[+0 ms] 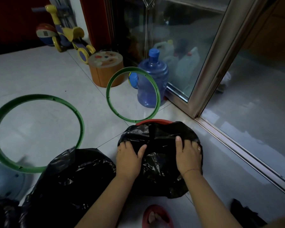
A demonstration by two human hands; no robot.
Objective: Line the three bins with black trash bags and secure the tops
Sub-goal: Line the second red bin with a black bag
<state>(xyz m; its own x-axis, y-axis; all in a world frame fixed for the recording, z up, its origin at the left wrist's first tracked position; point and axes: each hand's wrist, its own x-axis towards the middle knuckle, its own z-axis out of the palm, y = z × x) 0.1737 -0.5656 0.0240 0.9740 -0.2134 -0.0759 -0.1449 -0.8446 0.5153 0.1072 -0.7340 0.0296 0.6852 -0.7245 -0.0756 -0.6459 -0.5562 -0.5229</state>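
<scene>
Handling this black trash bag [158, 145] means dealing with light, soft, slippery film. It weighs next to nothing, crumples freely, and would likely tear if dragged hard across an edge. It lies draped over the red-rimmed bin [153, 121] on the floor [39, 71], close to the metal door frame [212, 63]. The left hand [130, 158] and right hand [187, 155] sit on top of it, fingers curled into the folds at either side, so each grip holds bag film. The best hold, I judge, is the bunched mouth edge, drawn evenly outward and down over the rim. One green ring [39, 96] lies flat and another ring [108, 94] stands against the blue water bottle [153, 76]; these probably clamp the tops. A second bag [76, 175] sits lower left.
</scene>
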